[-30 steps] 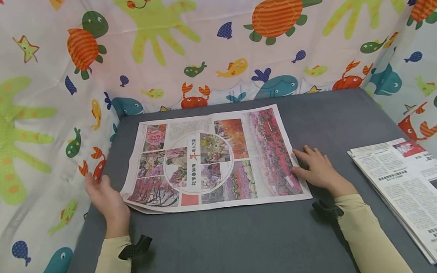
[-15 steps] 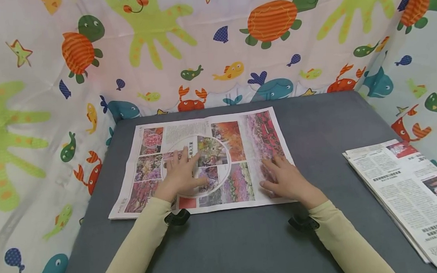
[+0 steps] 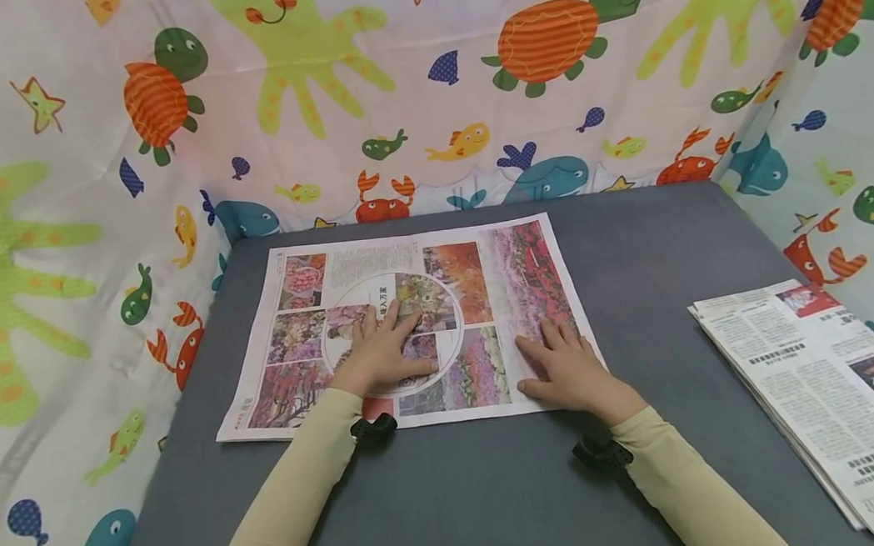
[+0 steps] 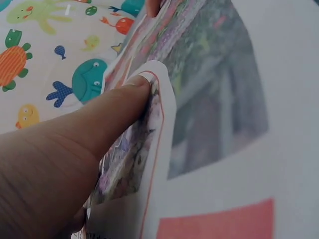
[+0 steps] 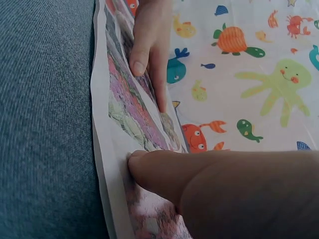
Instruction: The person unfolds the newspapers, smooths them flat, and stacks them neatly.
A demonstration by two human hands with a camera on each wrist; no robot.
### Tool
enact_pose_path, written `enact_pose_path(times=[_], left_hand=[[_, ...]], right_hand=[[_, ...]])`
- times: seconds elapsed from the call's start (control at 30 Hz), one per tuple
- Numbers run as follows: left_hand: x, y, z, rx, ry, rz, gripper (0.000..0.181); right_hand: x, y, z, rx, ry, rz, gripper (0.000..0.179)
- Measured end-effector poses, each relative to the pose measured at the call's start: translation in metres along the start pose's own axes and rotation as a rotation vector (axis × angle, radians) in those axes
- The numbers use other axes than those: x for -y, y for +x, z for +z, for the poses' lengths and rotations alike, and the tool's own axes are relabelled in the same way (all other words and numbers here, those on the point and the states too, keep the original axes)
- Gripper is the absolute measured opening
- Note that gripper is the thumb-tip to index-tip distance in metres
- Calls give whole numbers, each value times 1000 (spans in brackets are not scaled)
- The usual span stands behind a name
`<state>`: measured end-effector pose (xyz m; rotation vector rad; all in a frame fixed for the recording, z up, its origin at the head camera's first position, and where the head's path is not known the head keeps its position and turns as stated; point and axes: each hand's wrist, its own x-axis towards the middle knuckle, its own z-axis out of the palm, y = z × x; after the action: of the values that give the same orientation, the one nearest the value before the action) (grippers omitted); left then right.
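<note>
A newspaper (image 3: 458,372) with colour flower photos and a round picture in its middle lies flat on the grey table. My left hand (image 3: 383,351) rests on the round picture, fingers spread and thumb pointing right. In the left wrist view its thumb (image 4: 119,102) touches the printed page. My right hand (image 3: 569,373) lies on the lower right part of the newspaper with fingers extended. The right wrist view has its thumb (image 5: 154,167) on the paper near the front edge, with the left hand (image 5: 149,50) farther along the sheet.
A stack of folded newspapers (image 3: 819,383) lies at the right side of the grey table (image 3: 481,496). A white curtain (image 3: 408,49) printed with sea animals hangs along the back and both sides. A black strap (image 3: 602,453) sits on each wrist.
My left hand has let go of the newspaper's left edge and moved right onto its middle. The left corner now lies flat. My right hand has shifted left, from the edge onto the page.
</note>
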<state>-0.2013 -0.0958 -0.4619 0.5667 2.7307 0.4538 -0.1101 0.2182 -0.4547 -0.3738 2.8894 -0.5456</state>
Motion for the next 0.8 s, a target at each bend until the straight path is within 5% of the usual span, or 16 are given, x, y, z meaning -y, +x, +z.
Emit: enact_pose_path(times=[0.4, 0.63, 0.8], left_hand=[[-5, -2, -2, 8, 58, -10, 96], [-32, -19, -19, 110, 212, -5, 85], [-50, -30, -20, 177, 353, 38, 95]], right_hand=[[1, 3, -5, 21, -32, 10, 68], [-13, 22, -16, 57, -91, 65, 68], [-23, 43, -24, 83, -120, 85, 70]])
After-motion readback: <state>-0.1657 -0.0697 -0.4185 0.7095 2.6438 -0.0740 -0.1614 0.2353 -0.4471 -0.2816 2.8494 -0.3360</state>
